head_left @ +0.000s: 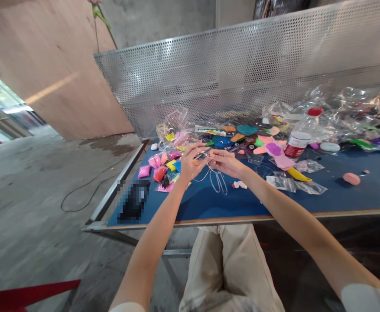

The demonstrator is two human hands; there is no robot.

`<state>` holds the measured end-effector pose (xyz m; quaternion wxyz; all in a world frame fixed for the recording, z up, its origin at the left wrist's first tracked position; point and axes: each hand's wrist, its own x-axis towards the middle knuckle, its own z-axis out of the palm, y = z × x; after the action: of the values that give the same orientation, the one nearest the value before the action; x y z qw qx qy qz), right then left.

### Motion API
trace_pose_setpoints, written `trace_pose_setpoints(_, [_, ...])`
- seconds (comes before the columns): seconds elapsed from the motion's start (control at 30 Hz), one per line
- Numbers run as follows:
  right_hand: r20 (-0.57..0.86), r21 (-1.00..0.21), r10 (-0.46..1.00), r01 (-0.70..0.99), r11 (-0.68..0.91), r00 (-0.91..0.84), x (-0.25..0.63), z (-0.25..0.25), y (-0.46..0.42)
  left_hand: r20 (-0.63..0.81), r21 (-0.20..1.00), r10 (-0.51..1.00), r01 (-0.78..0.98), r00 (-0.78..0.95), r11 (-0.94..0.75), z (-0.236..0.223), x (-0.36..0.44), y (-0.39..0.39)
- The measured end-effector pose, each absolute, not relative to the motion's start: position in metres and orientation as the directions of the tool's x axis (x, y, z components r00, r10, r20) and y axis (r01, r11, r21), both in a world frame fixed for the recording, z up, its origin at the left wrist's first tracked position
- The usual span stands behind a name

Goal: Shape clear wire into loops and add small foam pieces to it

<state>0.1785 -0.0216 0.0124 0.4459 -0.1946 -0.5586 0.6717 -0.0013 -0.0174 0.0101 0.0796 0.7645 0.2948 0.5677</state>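
A thin pale cord (218,181) hangs in several loose loops beneath my two hands, just above the blue tabletop. My left hand (191,161) is curled, its fingers pinching part of the cord. Close beside it on the right, my right hand (225,163) pinches the cord between thumb and fingers. The spot where the fingertips meet is small and partly hidden. Small bags of coloured clay (159,173) lie by my left hand. White and red small pieces (240,185) lie below my right hand.
The blue table (209,208) backs onto a perforated metal panel (190,82). A red-capped plastic bottle (298,138) stands right of centre among clear wrappers (339,108) and clay shapes (276,151). A pixelated dark object (134,201) lies near the left edge; a pink lump (351,179) lies far right.
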Motion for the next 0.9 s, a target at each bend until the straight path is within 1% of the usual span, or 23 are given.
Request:
trace_pose_setpoints(0.13, [0.258, -0.921, 0.824, -0.387, 0.052, -0.504, 0.179, 0.011, -0.020, 0.819, 0.482, 0.547, 0.311, 0.174, -0.819, 0.006, -0.001, -0.013])
trace_pose_setpoints(0.3, [0.310, -0.919, 0.843, -0.366, 0.147, -0.441, 0.180, 0.009, -0.016, 0.835, 0.491, 0.533, 0.251, 0.138, -0.834, 0.006, 0.000, -0.011])
trace_pose_setpoints(0.4, [0.336, -0.924, 0.859, -0.312, 0.221, -0.386, 0.178, 0.005, -0.012, 0.811, 0.550, 0.578, 0.221, 0.086, -0.805, 0.005, 0.004, -0.013])
trace_pose_setpoints(0.53, [0.413, -0.902, 0.869, -0.253, 0.350, -0.272, 0.174, 0.001, -0.010, 0.733, 0.662, 0.680, 0.236, -0.008, -0.711, -0.001, 0.011, -0.015])
trace_pose_setpoints(0.6, [0.471, -0.878, 0.858, -0.196, 0.436, -0.206, 0.173, 0.000, -0.011, 0.675, 0.728, 0.736, 0.217, -0.061, -0.650, -0.004, 0.014, -0.015])
trace_pose_setpoints(0.7, [0.566, -0.823, 0.817, -0.022, 0.567, -0.113, 0.174, 0.002, -0.015, 0.552, 0.831, 0.829, 0.137, -0.089, -0.539, -0.007, 0.017, -0.012])
trace_pose_setpoints(0.8, [0.633, -0.756, 0.770, 0.153, 0.636, -0.073, 0.176, 0.005, -0.019, 0.472, 0.881, 0.881, 0.059, -0.021, -0.470, -0.007, 0.016, -0.008])
trace_pose_setpoints(0.9, [0.661, -0.715, 0.747, 0.238, 0.657, -0.074, 0.177, 0.007, -0.021, 0.438, 0.899, 0.898, 0.016, 0.034, -0.438, -0.005, 0.014, -0.006])
